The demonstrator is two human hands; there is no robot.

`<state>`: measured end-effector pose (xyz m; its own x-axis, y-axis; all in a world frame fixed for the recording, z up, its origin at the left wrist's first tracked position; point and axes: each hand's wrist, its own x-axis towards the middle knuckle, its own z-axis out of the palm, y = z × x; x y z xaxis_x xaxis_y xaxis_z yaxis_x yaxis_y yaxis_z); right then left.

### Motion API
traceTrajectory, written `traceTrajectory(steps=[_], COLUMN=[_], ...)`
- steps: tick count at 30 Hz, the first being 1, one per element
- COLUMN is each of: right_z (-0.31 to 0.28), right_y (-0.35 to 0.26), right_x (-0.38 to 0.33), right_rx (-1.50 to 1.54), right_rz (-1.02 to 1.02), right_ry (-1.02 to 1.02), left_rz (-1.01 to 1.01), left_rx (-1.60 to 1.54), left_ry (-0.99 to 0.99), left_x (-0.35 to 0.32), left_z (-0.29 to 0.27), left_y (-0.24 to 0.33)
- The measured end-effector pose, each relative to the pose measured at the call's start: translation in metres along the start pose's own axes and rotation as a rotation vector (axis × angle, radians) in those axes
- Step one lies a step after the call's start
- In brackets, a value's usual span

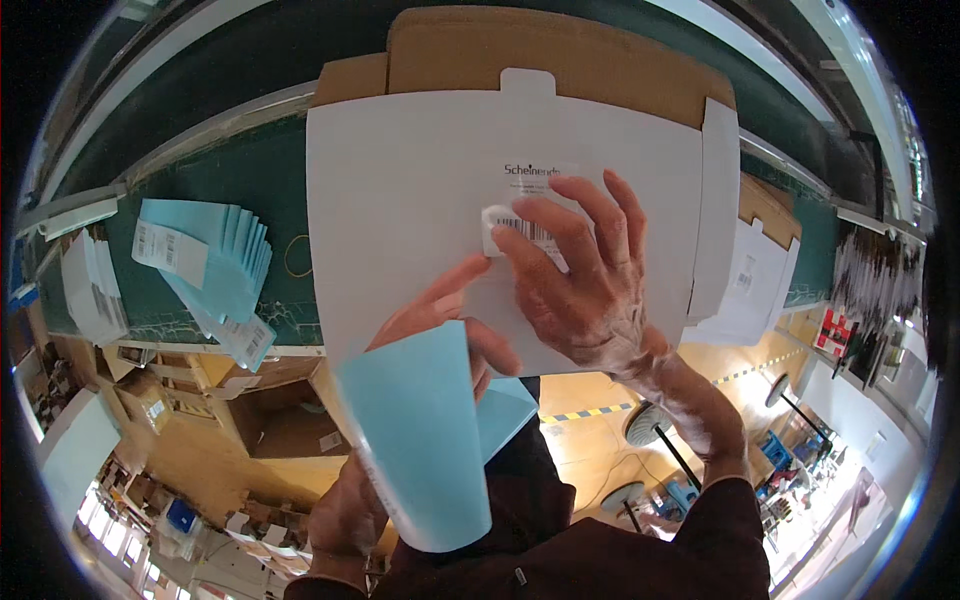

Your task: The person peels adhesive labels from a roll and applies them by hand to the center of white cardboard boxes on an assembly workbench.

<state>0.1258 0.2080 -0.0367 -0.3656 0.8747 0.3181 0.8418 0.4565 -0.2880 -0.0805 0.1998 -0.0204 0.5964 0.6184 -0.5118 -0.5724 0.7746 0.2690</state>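
Note:
A flat white cardboard box (410,200) with brown flaps lies in front of me, a printed mark near its middle. My right hand (585,270) is over it, thumb and index finger pinching a white barcode label (492,236) at its left edge, which looks lifted. The other fingers of that hand are bent above the box. Lower left, my left hand (440,310) holds a bent light blue backing sheet (420,440), which hides much of the palm. Its index finger points at the label's lower corner. Another light blue sheet piece (505,415) shows behind.
Fanned light blue label sheets (215,250) lie on the green table (280,190) at left, beside a rubber band (297,256). White folded papers (92,285) are farther left. More white boxes (745,275) stand at right. An open brown carton (285,415) is below the table edge.

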Motion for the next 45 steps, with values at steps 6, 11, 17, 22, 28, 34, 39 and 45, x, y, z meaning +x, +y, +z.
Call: traceTrajectory(steps=[6,11,17,22,28,34,39,45], right_z=[0.002,0.008,0.004,-0.002,-0.004,-0.009,-0.005,0.004], right_y=[0.000,-0.002,0.001,0.007,0.012,0.011,0.036,0.073], right_x=[0.010,0.010,0.009,0.010,0.011,0.010,0.013,0.054], right_rx=[0.039,0.001,-0.065,-0.080,-0.083,0.095,0.368,0.564], right_rz=[-0.033,-0.029,-0.076,-0.112,-0.129,-0.039,0.184,0.193], right_ry=[0.020,0.025,0.010,0.023,0.076,0.036,0.079,0.040], left_rz=[0.002,0.022,0.099,0.177,0.410,0.357,0.067,0.022], left_rx=[-0.011,-0.087,-0.025,0.051,0.174,0.221,0.483,0.585], left_ry=[-0.043,-0.085,-0.008,0.026,-0.072,-0.149,0.398,0.538], left_x=[0.001,0.002,-0.010,-0.009,-0.002,0.013,0.021,0.041], left_z=[-0.002,-0.002,-0.003,0.008,0.000,0.009,0.040,0.033], left_y=[0.000,-0.003,-0.007,-0.012,-0.034,-0.016,0.001,0.005])
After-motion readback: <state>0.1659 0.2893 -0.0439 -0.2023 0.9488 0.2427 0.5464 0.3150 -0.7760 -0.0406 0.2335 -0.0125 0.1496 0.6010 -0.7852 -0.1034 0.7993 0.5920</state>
